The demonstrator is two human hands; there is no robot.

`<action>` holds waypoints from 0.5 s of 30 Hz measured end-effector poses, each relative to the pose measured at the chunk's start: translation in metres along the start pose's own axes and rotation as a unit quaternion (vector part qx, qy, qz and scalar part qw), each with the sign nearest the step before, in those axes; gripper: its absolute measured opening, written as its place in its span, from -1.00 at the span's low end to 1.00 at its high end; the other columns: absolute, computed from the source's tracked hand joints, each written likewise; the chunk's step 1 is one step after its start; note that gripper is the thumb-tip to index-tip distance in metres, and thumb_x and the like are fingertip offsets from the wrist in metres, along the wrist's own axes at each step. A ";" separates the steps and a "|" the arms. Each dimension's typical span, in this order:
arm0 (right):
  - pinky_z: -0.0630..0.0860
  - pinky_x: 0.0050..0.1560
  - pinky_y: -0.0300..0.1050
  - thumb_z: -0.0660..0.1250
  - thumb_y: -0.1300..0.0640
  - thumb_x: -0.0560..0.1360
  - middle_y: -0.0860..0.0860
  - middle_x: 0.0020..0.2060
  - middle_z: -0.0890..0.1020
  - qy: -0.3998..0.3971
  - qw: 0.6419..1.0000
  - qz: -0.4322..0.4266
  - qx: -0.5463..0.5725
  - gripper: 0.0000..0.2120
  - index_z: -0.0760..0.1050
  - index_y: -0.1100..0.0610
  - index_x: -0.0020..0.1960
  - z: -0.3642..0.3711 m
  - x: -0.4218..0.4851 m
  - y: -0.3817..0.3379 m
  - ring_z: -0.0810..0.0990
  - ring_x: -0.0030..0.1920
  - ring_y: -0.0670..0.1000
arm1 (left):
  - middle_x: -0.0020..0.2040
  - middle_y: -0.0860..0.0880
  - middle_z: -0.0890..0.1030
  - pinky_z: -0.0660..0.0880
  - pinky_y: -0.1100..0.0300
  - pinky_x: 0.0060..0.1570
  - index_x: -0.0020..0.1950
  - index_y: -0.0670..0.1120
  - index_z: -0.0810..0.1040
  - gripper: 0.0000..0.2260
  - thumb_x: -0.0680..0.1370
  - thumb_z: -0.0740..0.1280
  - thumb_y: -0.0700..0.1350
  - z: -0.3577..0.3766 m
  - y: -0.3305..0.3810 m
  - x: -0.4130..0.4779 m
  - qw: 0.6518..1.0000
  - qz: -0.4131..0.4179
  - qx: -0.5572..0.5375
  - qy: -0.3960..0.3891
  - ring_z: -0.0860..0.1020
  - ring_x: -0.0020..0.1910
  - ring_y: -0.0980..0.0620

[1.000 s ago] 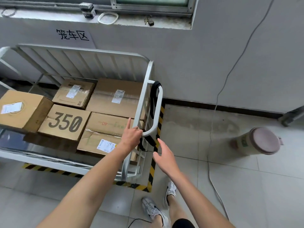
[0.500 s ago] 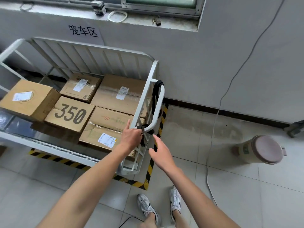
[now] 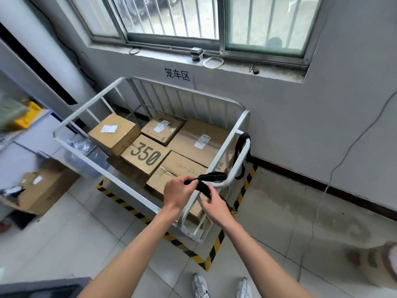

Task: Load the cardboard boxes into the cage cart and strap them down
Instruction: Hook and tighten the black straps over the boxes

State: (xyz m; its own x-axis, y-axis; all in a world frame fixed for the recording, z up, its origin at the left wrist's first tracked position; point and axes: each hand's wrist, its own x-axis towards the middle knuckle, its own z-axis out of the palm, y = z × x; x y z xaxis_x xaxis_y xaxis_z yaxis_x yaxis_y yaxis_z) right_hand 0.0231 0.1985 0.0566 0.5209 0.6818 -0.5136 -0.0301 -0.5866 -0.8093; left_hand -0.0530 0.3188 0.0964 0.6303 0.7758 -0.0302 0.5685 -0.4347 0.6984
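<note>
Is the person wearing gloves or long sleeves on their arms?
No gloves. The left hand and the right hand are both bare. The left forearm and the right forearm are bare too, right down to the bottom of the picture, so no sleeves show. I see no watch, bracelet or ring.

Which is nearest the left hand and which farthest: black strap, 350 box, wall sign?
1. black strap: pinched in the left hand.
2. 350 box: inside the cart.
3. wall sign: behind the cart.
</note>
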 end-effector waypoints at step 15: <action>0.68 -0.13 0.09 0.24 -0.06 0.64 0.19 0.16 0.58 -0.072 0.864 0.195 0.458 -0.64 0.38 0.09 0.36 0.013 -0.014 -0.021 0.65 0.07 0.19 | -0.13 -0.08 0.73 0.63 -0.09 0.08 -0.01 -0.13 0.69 -0.92 0.52 0.45 -0.19 -0.039 0.042 -0.044 0.951 -0.126 -0.270 0.089 0.71 -0.04 -0.04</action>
State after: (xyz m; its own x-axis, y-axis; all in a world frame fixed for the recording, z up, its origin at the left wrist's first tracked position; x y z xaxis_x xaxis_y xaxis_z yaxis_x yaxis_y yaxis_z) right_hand 0.0053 0.2074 0.0769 0.2095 0.5963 -0.7750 -0.8769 -0.2361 -0.4187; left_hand -0.0772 0.2841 0.1552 0.3832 0.9100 -0.1582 0.3063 0.0364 0.9513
